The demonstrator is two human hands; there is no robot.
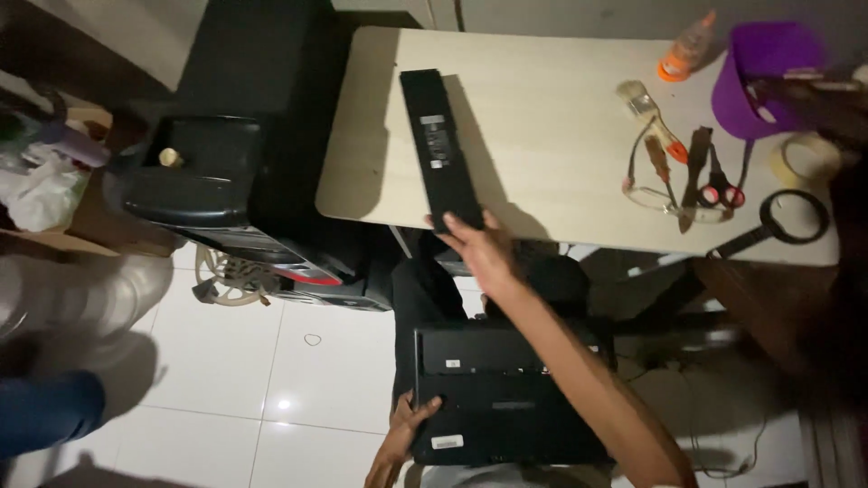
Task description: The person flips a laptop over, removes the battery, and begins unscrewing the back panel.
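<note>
Reaching forward, the right hand (481,248) is laid with fingers spread on the near end of the long black battery pack (440,149), its axis running away across the worktop (542,117); the laptop (506,393) is gripped by the left hand (404,432).

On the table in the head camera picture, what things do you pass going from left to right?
Long black battery bar → pale bristle brush → orange-capped glue bottle → purple plastic tub → round black magnifying glass.
</note>
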